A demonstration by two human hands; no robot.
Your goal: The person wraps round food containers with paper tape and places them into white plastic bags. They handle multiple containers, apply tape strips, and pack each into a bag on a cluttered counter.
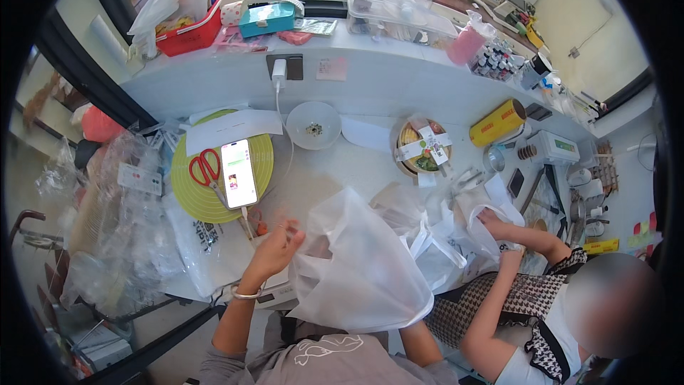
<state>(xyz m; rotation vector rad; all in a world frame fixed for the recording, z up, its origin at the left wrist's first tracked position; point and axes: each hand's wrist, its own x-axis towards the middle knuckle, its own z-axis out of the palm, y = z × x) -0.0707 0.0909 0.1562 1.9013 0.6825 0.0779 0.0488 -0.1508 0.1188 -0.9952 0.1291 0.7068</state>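
Note:
A translucent white plastic bag [363, 262] stands puffed out in front of my body. My left hand [278, 248], a bangle on its wrist, is just left of the bag with fingers blurred and slightly apart; nothing shows in it. My right forearm [420, 339] runs up under the bag's lower right edge, and the bag hides my right hand. Beyond my left hand, a phone [239, 174] on a charging cable lies with red-handled scissors [206, 168] on a round green mat [184, 192].
A co-worker's hands [497, 235] are in another white bag [478, 219] at the right. Farther back are a white bowl [314, 136] with small bits inside and a round food container [411, 136] with a paper band. Crumpled clear plastic [128, 246] covers the left side.

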